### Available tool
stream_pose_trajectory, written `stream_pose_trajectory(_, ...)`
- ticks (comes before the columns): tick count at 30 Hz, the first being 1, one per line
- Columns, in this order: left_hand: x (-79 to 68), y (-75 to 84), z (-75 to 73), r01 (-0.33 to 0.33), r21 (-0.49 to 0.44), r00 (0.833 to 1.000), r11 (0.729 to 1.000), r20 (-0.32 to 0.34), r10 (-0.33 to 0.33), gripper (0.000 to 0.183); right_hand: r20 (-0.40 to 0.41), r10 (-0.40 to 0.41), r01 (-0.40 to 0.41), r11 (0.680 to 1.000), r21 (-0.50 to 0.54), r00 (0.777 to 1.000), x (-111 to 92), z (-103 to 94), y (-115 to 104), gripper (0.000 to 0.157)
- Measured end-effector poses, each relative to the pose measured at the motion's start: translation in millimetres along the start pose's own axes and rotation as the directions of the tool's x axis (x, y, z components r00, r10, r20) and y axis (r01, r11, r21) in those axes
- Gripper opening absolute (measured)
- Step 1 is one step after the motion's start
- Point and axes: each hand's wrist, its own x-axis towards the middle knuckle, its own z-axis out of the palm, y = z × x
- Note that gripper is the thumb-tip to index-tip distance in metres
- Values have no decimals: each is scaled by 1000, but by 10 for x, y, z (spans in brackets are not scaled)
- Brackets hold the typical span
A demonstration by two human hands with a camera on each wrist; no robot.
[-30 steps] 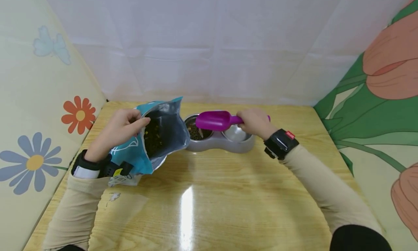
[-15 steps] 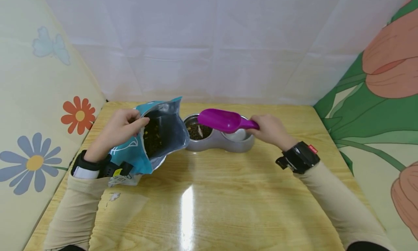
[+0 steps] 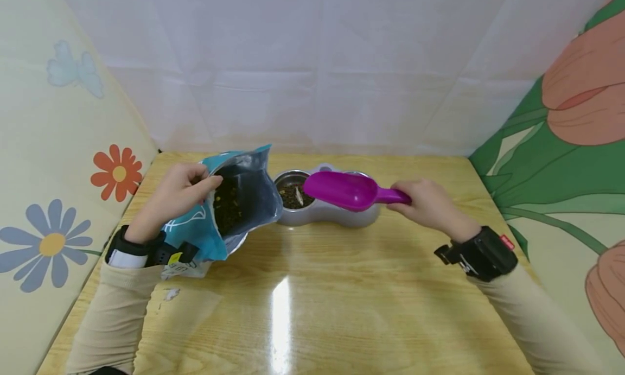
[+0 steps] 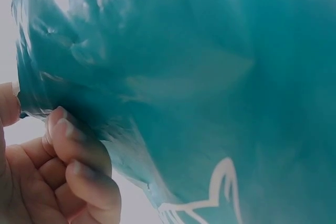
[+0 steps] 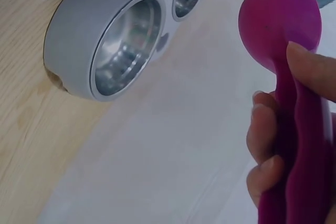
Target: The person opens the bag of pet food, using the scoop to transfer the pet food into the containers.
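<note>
Thumb and fingers of my left hand pinch the rim of a teal foil bag, whose mouth gapes to the right with dark dry bits inside. My right hand grips a magenta scoop by its handle, the hollow showing only smooth plastic. In the head view the scoop overlaps the right half of a grey double pet feeder. Dark food with one pale sliver lies in the left steel bowl. The right wrist view shows the other steel bowl with bare, shiny metal inside.
Everything stands on a glossy wood-patterned table. A white cloth backdrop rises behind it, with flower-printed panels at both sides. A small pale worn patch marks the table near my left forearm.
My right hand has drawn the scoop to the right and toward me, from over the left bowl to over the right one. The left hand and bag stay put.
</note>
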Motion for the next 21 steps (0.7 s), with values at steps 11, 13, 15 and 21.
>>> stream_pose_trajectory(11, -3, -9, 7, 7, -1, 1000, 1000, -1, -7, 33, -47, -51, 52, 998, 18, 998, -183, -91, -69, 20)
stream_pose_trajectory(13, -6, -6, 6, 1, -1, 1000, 1000, -3, -1, 33, -47, -63, 64, 998, 23, 997, -195, -108, -91, 21)
stream_pose_trajectory(15, -10, -2, 3, 2, 0, 1000, 1000, -2, -2, 33, -48, -74, 75, 997, 26, 996, -200, -122, -117, 21)
stream_pose_trajectory(21, -9, 9, 7, 28, 2, 1000, 1000, 4, -28, 32, -13, -69, 70, 997, 45, 998, -170, -152, -208, 21)
